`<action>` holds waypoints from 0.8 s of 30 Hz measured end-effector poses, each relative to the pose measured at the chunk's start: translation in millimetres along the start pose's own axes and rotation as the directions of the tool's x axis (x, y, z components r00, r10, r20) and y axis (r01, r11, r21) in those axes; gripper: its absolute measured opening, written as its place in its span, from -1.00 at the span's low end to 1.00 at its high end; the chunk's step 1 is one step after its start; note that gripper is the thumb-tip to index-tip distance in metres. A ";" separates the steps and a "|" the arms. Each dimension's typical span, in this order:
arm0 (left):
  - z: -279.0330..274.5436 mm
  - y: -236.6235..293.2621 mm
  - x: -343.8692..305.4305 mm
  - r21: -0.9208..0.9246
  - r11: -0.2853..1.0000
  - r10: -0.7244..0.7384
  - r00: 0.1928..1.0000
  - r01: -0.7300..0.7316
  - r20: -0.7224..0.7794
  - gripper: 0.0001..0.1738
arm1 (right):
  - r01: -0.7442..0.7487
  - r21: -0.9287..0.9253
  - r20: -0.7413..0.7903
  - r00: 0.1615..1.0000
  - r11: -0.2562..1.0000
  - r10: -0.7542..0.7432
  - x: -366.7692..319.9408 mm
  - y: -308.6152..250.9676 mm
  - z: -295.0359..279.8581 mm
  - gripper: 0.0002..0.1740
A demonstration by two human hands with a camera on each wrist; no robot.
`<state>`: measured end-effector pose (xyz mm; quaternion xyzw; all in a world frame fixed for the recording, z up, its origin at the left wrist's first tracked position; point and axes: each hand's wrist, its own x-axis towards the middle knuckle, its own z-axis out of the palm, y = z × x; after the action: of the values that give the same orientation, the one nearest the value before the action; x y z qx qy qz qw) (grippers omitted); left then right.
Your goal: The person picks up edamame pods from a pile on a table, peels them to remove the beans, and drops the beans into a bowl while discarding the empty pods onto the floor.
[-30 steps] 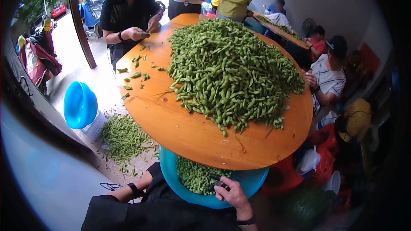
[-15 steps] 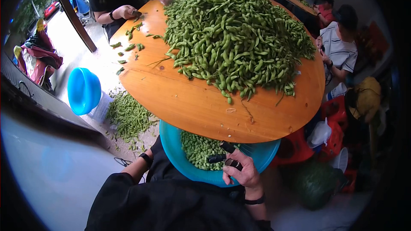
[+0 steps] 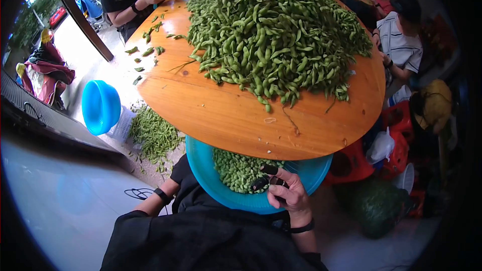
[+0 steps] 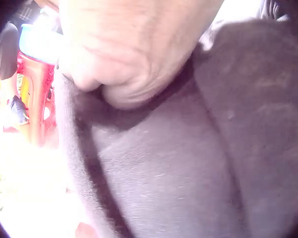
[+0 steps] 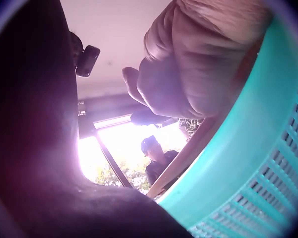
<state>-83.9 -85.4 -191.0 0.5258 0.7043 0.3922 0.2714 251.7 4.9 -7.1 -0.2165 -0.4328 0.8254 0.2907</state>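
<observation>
My right hand (image 3: 291, 195) hangs over the near right rim of a turquoise slotted basin (image 3: 201, 170), fingers loosely bent and holding nothing visible. Black covers (image 3: 270, 169) wrap some of its fingers. Shelled green beans (image 3: 233, 168) lie in the basin, partly hidden beneath the table edge. In the left wrist view, the heel of my left hand (image 4: 134, 59) rests on dark trouser cloth (image 4: 164, 173); its fingers are out of sight. A large heap of green soybean pods (image 3: 276, 40) covers much of the wooden table (image 3: 211, 115).
More pods (image 3: 153, 133) lie on the floor at left, near a blue basin (image 3: 100, 108) on a white crate (image 3: 120, 125). Red stools (image 3: 351, 163) and a watermelon (image 3: 376, 208) are at right. People (image 3: 135, 0) sit or stand around the table.
The head view has tilted down, so the table sits higher in frame. My right hand's fingers spread, then drew closer together. The person across brought both hands together.
</observation>
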 end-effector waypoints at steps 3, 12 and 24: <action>5.7 6.0 6.1 0.052 0.999 0.011 0.996 -0.015 0.087 -0.75 | -0.105 -0.017 -0.124 0.987 0.994 0.102 5.8 -4.9 8.6 -0.62; -5.7 5.5 4.5 0.298 0.944 0.004 0.911 -0.139 0.413 -0.82 | -0.177 -0.254 -0.267 0.958 0.951 0.107 13.8 -0.4 19.4 -0.81; -10.2 7.8 -5.9 0.487 0.781 -0.115 0.677 -0.391 0.727 -0.88 | -0.192 -0.297 -0.212 0.968 0.935 0.131 13.1 1.8 17.1 -0.88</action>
<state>-86.1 -92.6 -179.1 0.7493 0.5806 -0.0752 0.3096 231.1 2.8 -1.0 -0.3726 -0.5100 0.7425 0.2230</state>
